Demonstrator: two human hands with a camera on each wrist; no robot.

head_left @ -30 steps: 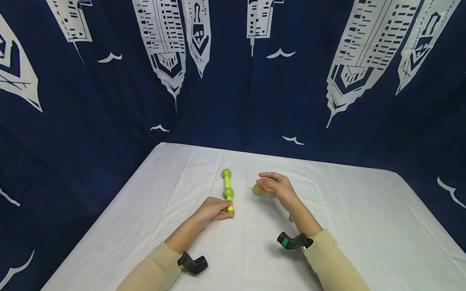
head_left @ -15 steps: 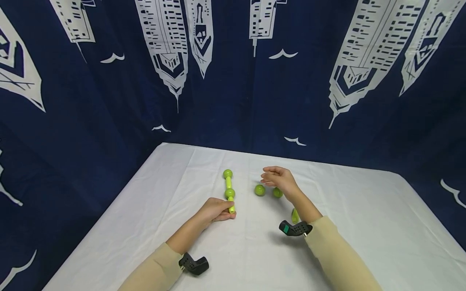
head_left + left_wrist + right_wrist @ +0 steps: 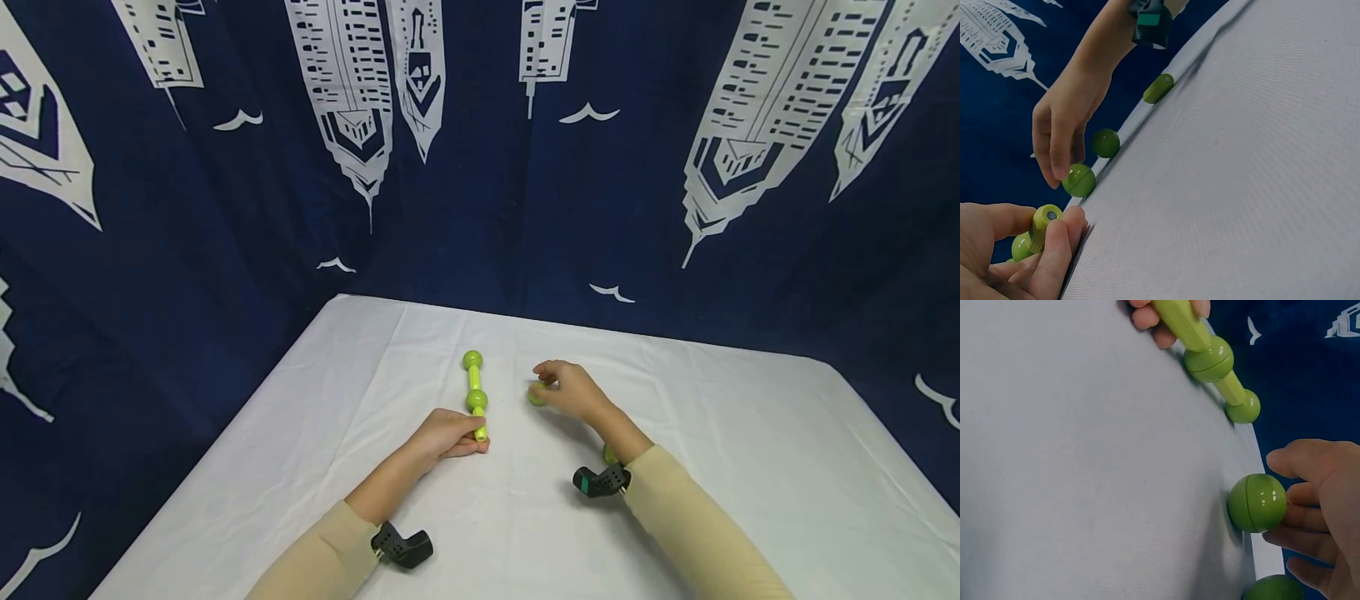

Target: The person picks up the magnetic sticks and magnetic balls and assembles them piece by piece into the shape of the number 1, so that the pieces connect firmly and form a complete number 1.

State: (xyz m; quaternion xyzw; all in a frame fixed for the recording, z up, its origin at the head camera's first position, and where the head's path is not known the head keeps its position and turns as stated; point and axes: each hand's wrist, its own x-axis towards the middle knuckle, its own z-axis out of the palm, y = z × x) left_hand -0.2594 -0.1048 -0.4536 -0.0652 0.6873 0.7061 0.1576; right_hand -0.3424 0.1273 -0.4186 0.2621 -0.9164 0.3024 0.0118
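My left hand [image 3: 448,435] pinches a yellow-green toy stick [image 3: 1040,228] between thumb and fingers; its near end shows a grey metal disc. From its far end run a green ball [image 3: 477,400], another stick [image 3: 474,378] and an end ball [image 3: 472,360], joined in a straight line. To the right, my right hand [image 3: 576,393] is around a loose green ball [image 3: 1257,503] on the table. Its fingers lie behind the ball, while the thumb stands a little apart above it in the right wrist view.
A second loose ball [image 3: 1106,144] sits beside the right hand, hidden behind it in the head view. Farther along lies a loose green stick [image 3: 1159,89], partly under the right forearm in the head view. A white cloth [image 3: 420,517] covers the table; a dark blue patterned curtain [image 3: 480,208] hangs behind.
The right hand first rises off the loose balls, then comes down around the left one, its fingers drawing in. The left hand keeps its hold on the stick, almost still.
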